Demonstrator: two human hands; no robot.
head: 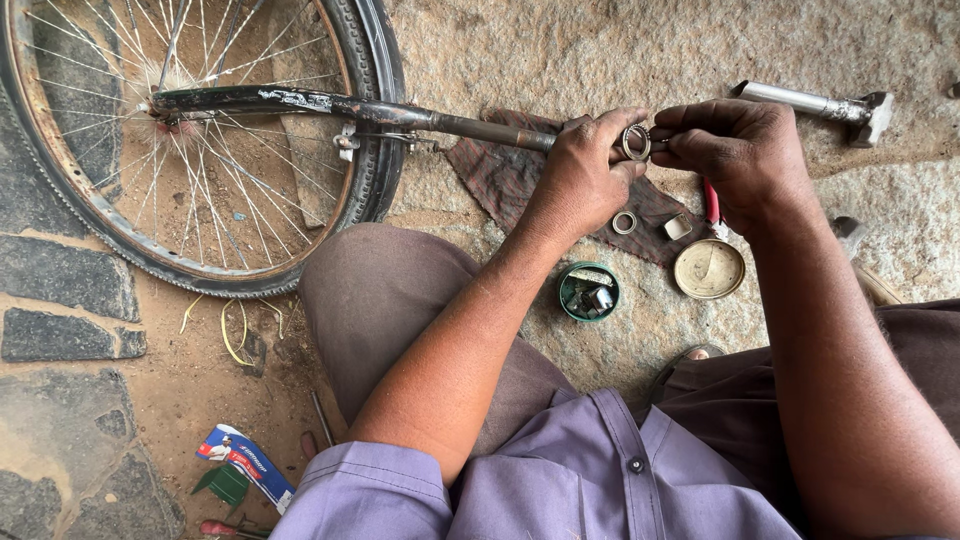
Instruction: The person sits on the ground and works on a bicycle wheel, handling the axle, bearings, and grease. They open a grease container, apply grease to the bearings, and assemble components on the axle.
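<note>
Here, the left hand [580,170] is gripping the fork tube [500,128], fingers closed round its end, while the right hand [735,150] is pinching a metal ring [636,142] at its tip, seemingly fitting it; seating it squarely looks needed. Both forearms are reaching toward twelve o'clock, above the rag [510,175]; the wheel [200,140] is lying at ten.

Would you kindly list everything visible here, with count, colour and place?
bicycle wheel: one, black tyre, rusty rim, top left
fork tube: one, dark, across the wheel toward the hands
metal ring: one, silver, at the tube end between both hands
cloth: one, dark red, under the hands
loose ring: one, silver, on the cloth
green tin: one, holding small parts
round lid: one, cream
hammer: one, grey, top right
left hand: grips the tube
right hand: at the ring
</note>
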